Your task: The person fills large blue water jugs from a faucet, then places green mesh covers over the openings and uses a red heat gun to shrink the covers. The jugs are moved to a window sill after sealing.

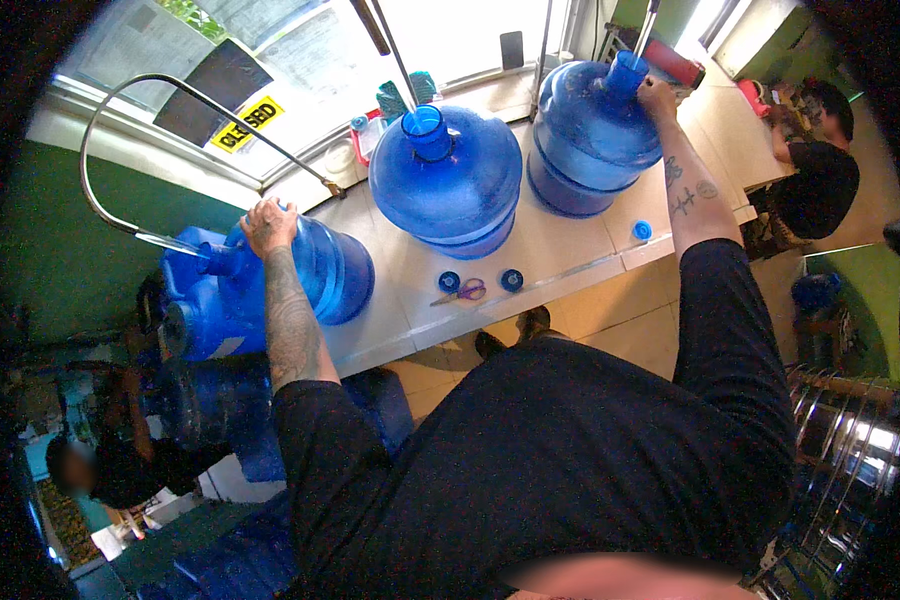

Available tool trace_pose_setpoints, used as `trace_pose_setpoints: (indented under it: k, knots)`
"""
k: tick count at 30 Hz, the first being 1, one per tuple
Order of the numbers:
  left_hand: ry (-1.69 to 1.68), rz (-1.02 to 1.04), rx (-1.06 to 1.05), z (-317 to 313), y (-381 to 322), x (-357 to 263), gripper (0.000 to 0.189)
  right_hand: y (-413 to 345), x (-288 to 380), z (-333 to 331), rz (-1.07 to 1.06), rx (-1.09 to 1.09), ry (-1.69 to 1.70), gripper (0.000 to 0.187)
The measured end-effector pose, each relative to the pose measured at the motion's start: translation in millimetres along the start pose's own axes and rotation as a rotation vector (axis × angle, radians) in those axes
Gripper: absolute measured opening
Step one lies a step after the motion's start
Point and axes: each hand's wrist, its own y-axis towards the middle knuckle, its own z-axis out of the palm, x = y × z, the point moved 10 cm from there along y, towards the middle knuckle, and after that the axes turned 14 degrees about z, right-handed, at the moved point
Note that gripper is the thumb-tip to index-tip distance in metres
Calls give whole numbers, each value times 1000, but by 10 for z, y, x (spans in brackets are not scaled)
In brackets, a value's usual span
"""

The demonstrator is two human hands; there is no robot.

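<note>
Three blue plastic water jugs stand along a tiled counter (pixel 390 300). My left hand (pixel 270 225) grips the shoulder of the left jug (pixel 330 262), whose neck has a curved metal filling pipe (pixel 146 81) with a clear end entering it. At the right jug (pixel 592 142), my right hand (pixel 658 97) is curled against the neck, its fingertips partly hidden. Another tube (pixel 641 37) runs down into that neck. Between my hands is the middle jug (pixel 450 180), uncapped, with a thin tube (pixel 401 64) in its mouth.
Purple-handled scissors (pixel 471 289) lie between two dark blue caps (pixel 448 282) near the counter's front edge. A lighter blue cap (pixel 642 230) sits further right. A blue container (pixel 217 322) stands beside the left jug. One person (pixel 817 172) is at right, another (pixel 120 465) lower left.
</note>
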Motion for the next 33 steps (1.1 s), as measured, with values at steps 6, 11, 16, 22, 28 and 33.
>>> trace_pose_setpoints:
  k: [6,11,16,22,28,33]
  knots:
    - [0,-4,22,0,2,-5,45,45,-31,49,4,22,13,48]
    - [-5,-6,-4,-38,-9,-17,44,90,-76,80,36,8,14,48]
    - [5,3,-42,-70,-15,-25,43,79,-50,67,6,-4,22,49]
    - [3,13,-46,-86,-15,-37,42,40,-32,39,-6,24,56,48]
    - [-2,0,-39,-97,-18,-37,42,71,-57,59,12,24,55,49]
    - [-23,-8,-28,-81,-20,-28,42,129,-76,104,17,21,17,49]
